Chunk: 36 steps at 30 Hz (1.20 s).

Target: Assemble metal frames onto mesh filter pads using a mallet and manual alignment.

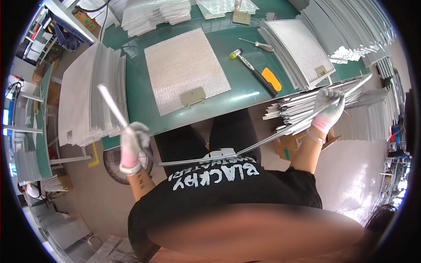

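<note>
My left hand [133, 142], in a white glove with a pink cuff, is closed round one side of a long, thin metal frame strip [197, 161]. My right hand [329, 109], gloved alike, grips the same strip at the other side in a fist. Between the hands the strip runs bent across the front of my black shirt, and its ends stick out past both fists. The left end is blurred. In front of me on the table lies a silver mesh panel [184, 65] with a small olive-grey plate [193, 96] at its near edge.
The green table [136, 105] carries a hammer [252, 70], a yellow-orange scraper-like tool [271, 79] and a screwdriver [258, 44]. Stacked panels stand at left [83, 92] and right [298, 52]. Metal strips [298, 109] lie below the table's right edge; a round fan [118, 166] stands on the floor.
</note>
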Available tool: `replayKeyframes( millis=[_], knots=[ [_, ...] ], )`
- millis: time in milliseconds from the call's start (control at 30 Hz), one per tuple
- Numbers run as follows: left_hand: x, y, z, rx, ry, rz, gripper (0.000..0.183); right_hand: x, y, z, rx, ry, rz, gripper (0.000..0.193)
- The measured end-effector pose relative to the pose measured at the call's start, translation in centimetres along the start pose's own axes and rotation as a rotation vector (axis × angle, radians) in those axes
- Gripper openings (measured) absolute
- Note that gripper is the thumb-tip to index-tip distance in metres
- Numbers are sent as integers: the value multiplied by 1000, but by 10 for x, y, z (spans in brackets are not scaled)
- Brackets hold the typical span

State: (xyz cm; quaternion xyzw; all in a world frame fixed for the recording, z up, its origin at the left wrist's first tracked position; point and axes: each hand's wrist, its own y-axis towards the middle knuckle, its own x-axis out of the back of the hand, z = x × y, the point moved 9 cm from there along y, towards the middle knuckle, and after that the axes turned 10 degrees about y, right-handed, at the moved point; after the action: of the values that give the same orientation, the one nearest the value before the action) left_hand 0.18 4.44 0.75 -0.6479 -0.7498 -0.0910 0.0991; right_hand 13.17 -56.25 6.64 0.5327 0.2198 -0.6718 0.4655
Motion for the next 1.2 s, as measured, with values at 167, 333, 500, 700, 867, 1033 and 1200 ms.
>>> replayKeyframes(
  millis=[167, 333, 500, 700, 867, 1033, 1200],
  knots=[
    [-80, -14, 51, 92, -151, -18, 65, -70, -20, -181, -339, -41, 52, 21],
    [-83, -48, 28, -195, 279, -584, 46, -13, -43, -324, -770, 56, 25, 19],
    [-197, -45, 87, 256, -1035, 155, 44, -2, -102, -306, -737, -866, 599, 18],
    [-260, -3, 50, 323, -1141, 280, 47, -14, -183, -221, -441, -1278, 691, 53],
    [-263, 80, 35, 141, -1307, 342, 23, 19, -197, -227, -736, -825, 436, 56],
    [-256, 137, 44, -208, -643, 134, 22, 31, -204, -248, -940, -464, 270, 56],
    [-268, 147, 44, 153, -1297, 98, 20, 33, -212, -243, -886, -579, 258, 58]
  ],
)
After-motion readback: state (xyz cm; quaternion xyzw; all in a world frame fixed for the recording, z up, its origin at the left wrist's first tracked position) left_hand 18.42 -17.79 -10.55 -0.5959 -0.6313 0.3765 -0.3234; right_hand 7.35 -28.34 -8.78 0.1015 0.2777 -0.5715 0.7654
